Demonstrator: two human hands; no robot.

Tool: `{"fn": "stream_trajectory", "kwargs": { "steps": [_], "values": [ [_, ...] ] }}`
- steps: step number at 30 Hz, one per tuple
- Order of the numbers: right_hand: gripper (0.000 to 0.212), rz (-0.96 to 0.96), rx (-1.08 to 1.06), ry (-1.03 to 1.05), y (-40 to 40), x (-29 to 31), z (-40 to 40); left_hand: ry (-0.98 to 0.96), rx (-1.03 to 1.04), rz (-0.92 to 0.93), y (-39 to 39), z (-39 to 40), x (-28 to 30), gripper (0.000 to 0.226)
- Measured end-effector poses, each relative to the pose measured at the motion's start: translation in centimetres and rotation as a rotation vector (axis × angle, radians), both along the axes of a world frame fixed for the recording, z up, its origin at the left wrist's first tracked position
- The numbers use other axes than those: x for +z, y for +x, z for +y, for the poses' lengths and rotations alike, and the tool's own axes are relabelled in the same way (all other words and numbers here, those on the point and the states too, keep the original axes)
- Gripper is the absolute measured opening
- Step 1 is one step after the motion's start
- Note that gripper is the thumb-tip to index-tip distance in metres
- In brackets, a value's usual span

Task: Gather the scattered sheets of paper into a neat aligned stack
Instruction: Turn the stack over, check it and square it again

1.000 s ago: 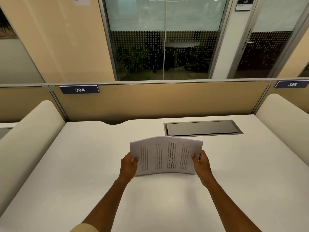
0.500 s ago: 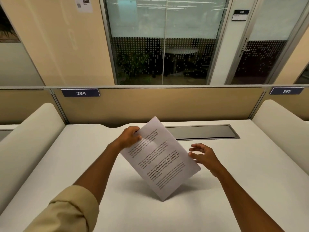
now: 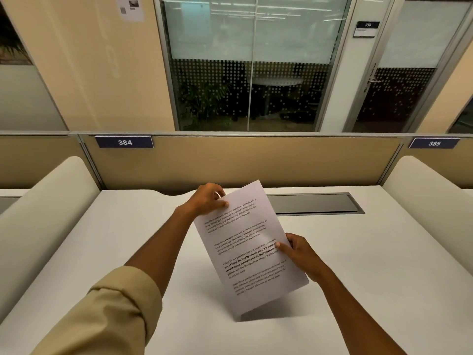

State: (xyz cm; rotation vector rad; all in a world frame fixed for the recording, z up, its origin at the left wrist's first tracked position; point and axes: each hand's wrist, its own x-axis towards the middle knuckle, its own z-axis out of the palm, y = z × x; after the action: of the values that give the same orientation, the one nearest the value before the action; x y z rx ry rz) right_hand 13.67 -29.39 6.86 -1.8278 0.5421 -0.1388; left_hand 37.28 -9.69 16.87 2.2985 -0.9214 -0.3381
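A stack of printed white paper sheets [image 3: 245, 254] stands tilted on the white desk [image 3: 371, 278], its lower corner touching the desktop near the middle. My left hand [image 3: 207, 198] pinches the stack's upper left corner. My right hand [image 3: 298, 253] grips the stack's right edge about halfway down, thumb on the printed face. The text on the top sheet faces me. How many sheets lie behind the top one is hidden.
A grey metal cable flap [image 3: 314, 204] is set into the desk behind the paper. Rounded cream dividers stand at the left [image 3: 43, 208] and right [image 3: 430, 201]. A tan partition [image 3: 243, 160] with labels 384 and 385 closes the far edge.
The stack has turned from lying crosswise between both hands to standing lengthwise on a corner. My right hand, which had let go, has closed on the right edge again.
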Motion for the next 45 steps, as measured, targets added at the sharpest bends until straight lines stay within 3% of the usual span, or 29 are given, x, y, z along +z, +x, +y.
{"fn": "stream_trajectory", "kwargs": {
  "steps": [6,11,16,22,25,31,39,45],
  "values": [
    [0.023,-0.004,-0.012,0.032,-0.4,-0.3,0.6,-0.242,0.346,0.069,-0.6,1.9,-2.3,0.046],
    [0.024,0.002,0.018,0.036,0.1,-0.2,1.2,-0.555,0.524,0.564,-1.5,4.7,-4.7,0.052],
    [0.024,0.029,0.039,0.071,0.6,-1.1,2.2,-0.776,0.512,0.834,-2.8,7.6,-7.0,0.080],
    [0.026,-0.002,0.021,0.144,2.6,-1.6,4.4,-0.731,0.418,1.006,-5.4,9.6,-10.0,0.051],
    [0.025,-0.018,-0.031,0.193,4.0,-1.7,5.9,-0.691,0.389,0.988,-7.1,9.9,-11.8,0.037],
    [0.019,0.017,-0.080,0.207,6.9,-2.8,9.1,-0.598,0.516,0.803,-8.0,12.2,-13.9,0.034],
    [0.030,0.071,-0.003,0.243,11.3,-3.9,15.8,-0.487,0.653,0.649,-3.9,17.9,-14.7,0.035],
    [0.036,0.132,0.035,0.258,16.0,-4.2,21.1,-0.400,0.796,0.530,0.3,22.8,-14.5,0.018]
  ]
}}
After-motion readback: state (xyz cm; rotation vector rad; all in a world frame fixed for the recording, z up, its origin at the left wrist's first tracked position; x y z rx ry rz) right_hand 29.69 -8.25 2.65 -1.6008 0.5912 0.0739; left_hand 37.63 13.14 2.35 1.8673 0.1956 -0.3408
